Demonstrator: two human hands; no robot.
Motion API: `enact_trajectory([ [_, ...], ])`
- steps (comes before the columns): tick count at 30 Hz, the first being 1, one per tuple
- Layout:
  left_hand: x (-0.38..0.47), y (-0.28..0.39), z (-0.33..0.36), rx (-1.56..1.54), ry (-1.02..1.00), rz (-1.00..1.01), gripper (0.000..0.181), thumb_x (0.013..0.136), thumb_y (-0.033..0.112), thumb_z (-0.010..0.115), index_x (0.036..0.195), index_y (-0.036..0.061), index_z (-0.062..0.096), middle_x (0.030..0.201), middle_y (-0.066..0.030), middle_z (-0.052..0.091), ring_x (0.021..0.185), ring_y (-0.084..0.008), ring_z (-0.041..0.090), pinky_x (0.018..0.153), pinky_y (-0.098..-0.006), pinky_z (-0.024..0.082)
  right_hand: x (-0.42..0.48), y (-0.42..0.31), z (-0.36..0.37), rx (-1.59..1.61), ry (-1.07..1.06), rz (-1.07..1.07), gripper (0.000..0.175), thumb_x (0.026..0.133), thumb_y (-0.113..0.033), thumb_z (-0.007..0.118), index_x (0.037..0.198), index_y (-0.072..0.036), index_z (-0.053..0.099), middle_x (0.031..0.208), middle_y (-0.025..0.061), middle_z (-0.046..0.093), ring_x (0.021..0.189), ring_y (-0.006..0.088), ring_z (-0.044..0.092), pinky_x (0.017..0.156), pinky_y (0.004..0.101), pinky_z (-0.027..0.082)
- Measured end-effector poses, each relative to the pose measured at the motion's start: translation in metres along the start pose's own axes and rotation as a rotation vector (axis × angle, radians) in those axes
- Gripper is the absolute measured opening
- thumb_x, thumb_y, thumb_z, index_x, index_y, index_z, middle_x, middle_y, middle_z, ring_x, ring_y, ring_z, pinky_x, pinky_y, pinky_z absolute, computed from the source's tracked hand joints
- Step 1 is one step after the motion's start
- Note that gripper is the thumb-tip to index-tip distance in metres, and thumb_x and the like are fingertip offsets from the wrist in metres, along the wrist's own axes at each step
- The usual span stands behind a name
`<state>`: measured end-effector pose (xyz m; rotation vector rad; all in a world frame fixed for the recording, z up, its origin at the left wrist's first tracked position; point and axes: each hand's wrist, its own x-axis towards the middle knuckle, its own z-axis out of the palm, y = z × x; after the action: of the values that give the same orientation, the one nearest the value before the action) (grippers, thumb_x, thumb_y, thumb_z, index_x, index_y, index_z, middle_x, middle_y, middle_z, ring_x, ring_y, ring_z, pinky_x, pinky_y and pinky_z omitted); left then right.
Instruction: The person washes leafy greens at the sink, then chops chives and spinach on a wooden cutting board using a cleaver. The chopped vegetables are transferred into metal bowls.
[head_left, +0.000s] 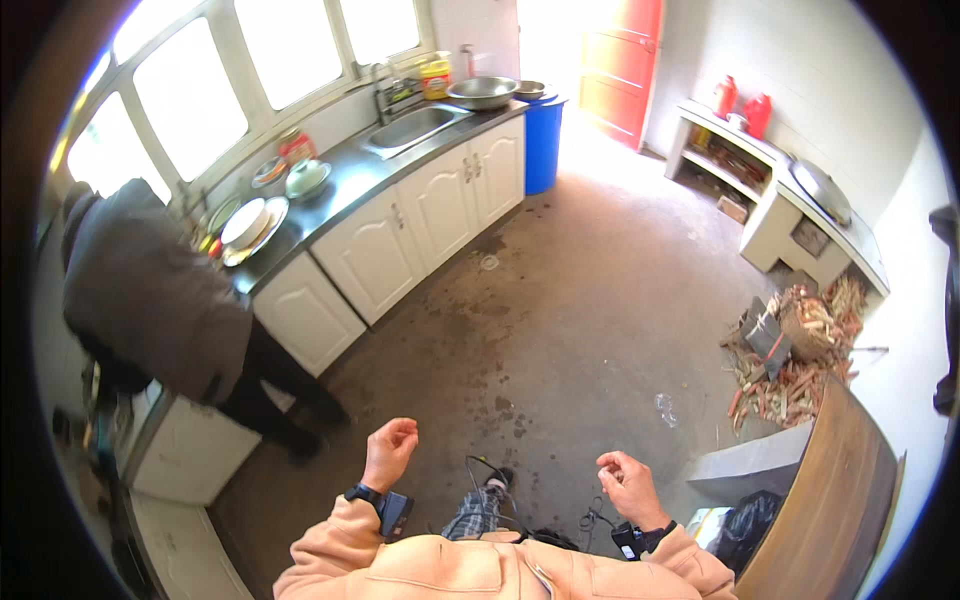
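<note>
My left hand (390, 452) is raised in front of my body at the lower middle, its fingers curled loosely with nothing seen in them. My right hand (632, 487) hangs in the air farther right, also loosely curled; whether its fingers hold anything cannot be told. Both wrists wear dark straps with small devices attached. Below and between the hands, my foot (501, 477) rests on the concrete floor (570, 300), with thin black cables near it. Neither hand touches furniture.
Another person (157, 300) bends over the counter at left. A steel sink (416, 127) and stacked dishes (247, 225) line the counter (349, 176). A blue barrel (543, 146) stands by the red door (619, 67). Corncobs (787, 390) lie at right, near a wooden board (825, 487).
</note>
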<state>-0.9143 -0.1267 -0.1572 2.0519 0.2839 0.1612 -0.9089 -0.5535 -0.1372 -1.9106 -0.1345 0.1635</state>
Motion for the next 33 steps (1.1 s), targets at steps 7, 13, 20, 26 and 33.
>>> enact_trajectory([
  [7, 0.177, 0.021, 0.022, -0.007, -0.211, 0.131, 0.02, 0.087, 0.005, 0.068, 0.107, 0.0017, 0.067, 0.088, -0.0051, 0.07, 0.079, -0.0106, 0.065, 0.071, -0.0255, 0.053, 0.042, -0.03, 0.044, 0.14, 0.169, 0.274, 0.014, 0.088, -0.003, 0.06, 0.102, 0.002, 0.062, 0.076, 0.0055, 0.062, 0.064, 0.0096, 0.061, 0.06, 0.0264, 0.051],
  [13, 0.272, 0.141, 0.243, -0.02, -0.658, 0.296, 0.027, 0.088, -0.001, 0.065, 0.114, 0.0014, 0.065, 0.097, -0.0062, 0.07, 0.089, -0.0128, 0.066, 0.079, -0.0267, 0.053, 0.018, -0.01, -0.081, 0.03, 0.618, 0.208, 0.018, 0.088, -0.012, 0.063, 0.104, -0.003, 0.063, 0.085, 0.0129, 0.066, 0.074, 0.026, 0.063, 0.07, 0.0343, 0.051],
  [20, 0.07, 0.269, 0.501, -0.023, -1.23, 0.517, 0.028, 0.089, -0.004, 0.058, 0.117, -0.0029, 0.059, 0.1, -0.0086, 0.063, 0.084, -0.0137, 0.063, 0.078, -0.026, 0.053, -0.231, 0.051, -0.155, 0.024, 1.197, 0.45, 0.018, 0.088, -0.012, 0.059, 0.102, -0.001, 0.059, 0.086, 0.0163, 0.066, 0.078, 0.0329, 0.063, 0.071, 0.0388, 0.05],
  [26, -0.174, 0.345, 0.621, -0.073, -1.69, 0.75, 0.029, 0.09, -0.002, 0.058, 0.12, -0.0014, 0.059, 0.1, -0.008, 0.064, 0.087, -0.0138, 0.063, 0.081, -0.0268, 0.052, -0.425, 0.075, -0.153, 0.028, 1.603, 0.579, 0.017, 0.086, -0.012, 0.06, 0.099, -0.001, 0.061, 0.083, 0.0161, 0.066, 0.078, 0.0301, 0.065, 0.071, 0.0384, 0.051],
  [33, -0.385, 0.394, 0.707, 0.144, -2.044, 1.121, 0.034, 0.086, 0.006, 0.07, 0.118, 0.0023, 0.063, 0.111, -0.012, 0.067, 0.099, -0.0231, 0.065, 0.088, -0.0326, 0.051, -0.543, 0.091, -0.156, 0.16, 1.899, 0.943, 0.02, 0.087, -0.015, 0.061, 0.103, -0.002, 0.063, 0.085, 0.0133, 0.068, 0.078, 0.025, 0.066, 0.07, 0.0358, 0.051],
])
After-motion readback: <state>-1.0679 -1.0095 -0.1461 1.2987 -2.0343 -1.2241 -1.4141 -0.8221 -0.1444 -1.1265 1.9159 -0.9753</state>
